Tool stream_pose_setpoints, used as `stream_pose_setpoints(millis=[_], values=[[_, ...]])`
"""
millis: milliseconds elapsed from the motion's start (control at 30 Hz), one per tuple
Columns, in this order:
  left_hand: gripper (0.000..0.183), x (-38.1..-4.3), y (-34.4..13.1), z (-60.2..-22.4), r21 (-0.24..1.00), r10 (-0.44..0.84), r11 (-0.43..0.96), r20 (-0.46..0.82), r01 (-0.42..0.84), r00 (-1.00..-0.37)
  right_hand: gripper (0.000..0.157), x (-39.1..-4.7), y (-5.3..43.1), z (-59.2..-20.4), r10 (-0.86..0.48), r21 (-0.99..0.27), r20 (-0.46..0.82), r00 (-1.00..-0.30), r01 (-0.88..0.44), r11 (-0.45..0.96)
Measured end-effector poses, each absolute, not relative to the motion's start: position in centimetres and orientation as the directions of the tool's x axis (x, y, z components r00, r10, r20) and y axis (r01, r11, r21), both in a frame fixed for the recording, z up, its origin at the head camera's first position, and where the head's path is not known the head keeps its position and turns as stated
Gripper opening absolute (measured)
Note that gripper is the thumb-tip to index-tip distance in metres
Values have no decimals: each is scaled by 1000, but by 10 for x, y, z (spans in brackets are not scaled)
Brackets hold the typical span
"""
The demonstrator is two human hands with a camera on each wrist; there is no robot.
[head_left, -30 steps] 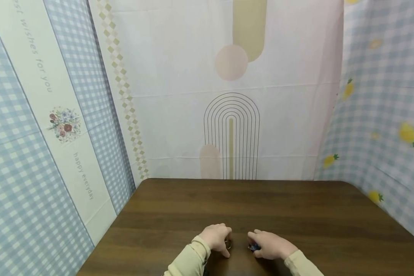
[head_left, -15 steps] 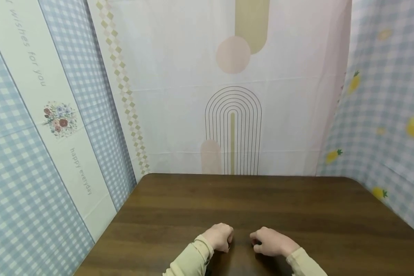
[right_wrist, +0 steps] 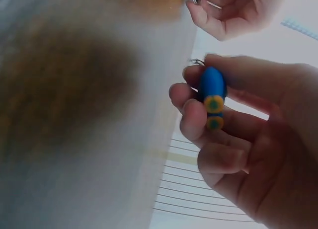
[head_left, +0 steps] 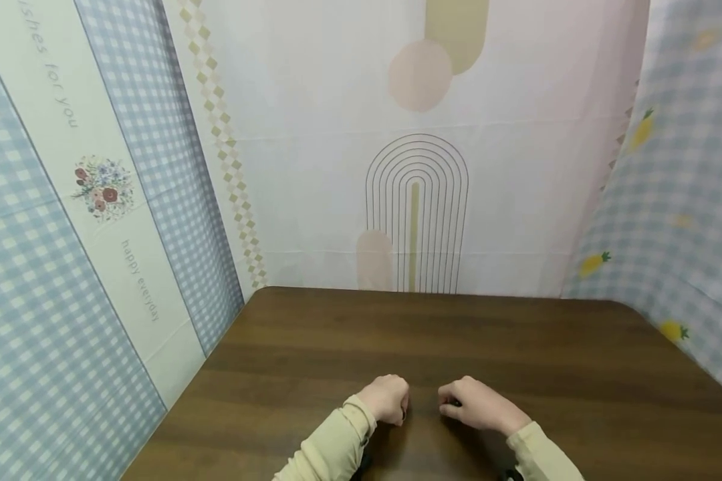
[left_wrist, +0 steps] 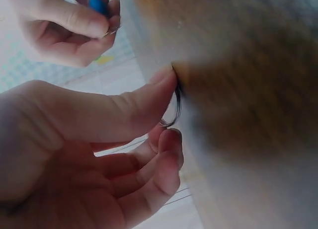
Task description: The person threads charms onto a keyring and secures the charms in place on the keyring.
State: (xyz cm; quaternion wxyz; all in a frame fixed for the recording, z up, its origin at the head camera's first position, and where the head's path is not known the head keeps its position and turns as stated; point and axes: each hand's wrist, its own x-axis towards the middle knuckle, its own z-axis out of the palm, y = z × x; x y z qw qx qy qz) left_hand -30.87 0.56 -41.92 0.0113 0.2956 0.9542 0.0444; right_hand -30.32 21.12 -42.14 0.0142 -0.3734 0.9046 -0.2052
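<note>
My left hand (head_left: 386,399) pinches a thin metal key ring (left_wrist: 178,107) between thumb and fingers; the left wrist view shows the ring's curved edge standing out from the fingertips. My right hand (head_left: 480,405) grips a small blue keychain charm (right_wrist: 212,82) with two round orange-yellow ends that have green centres. A small metal loop (right_wrist: 197,62) sticks out at the charm's other end, by the thumb tip. Both hands are a short gap apart over the near part of the brown table (head_left: 337,334). In the head view the fingers mostly hide both things.
Behind the table hangs a pale cloth (head_left: 313,200) with arches and circles. A blue checked cloth (head_left: 36,267) closes the left side, and a checked cloth with pineapples (head_left: 686,220) the right.
The fingers of both hands have curled in around the key ring and the charm, which showed more openly before. In the head view both hands sit slightly higher, and the background has shifted.
</note>
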Motion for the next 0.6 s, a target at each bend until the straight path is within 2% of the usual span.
stream_pose_setpoints(millis=[133,267,433,600], values=[[19,-314,4,-417,191,532,826,49,530,-846,12,-307,210,-413,-662,-342,190,-725,-681,648],[16,-317,1,-411,383,492,798,34,466,-870,12,-312,203,-402,-632,-338,239,-738,-673,658],[12,-321,-1,-397,625,516,663,19,413,-857,14,-315,192,-386,-582,-358,304,-755,-656,664],[11,-323,-2,-385,740,527,544,65,395,-847,17,-314,190,-377,-550,-379,382,-743,-668,640]])
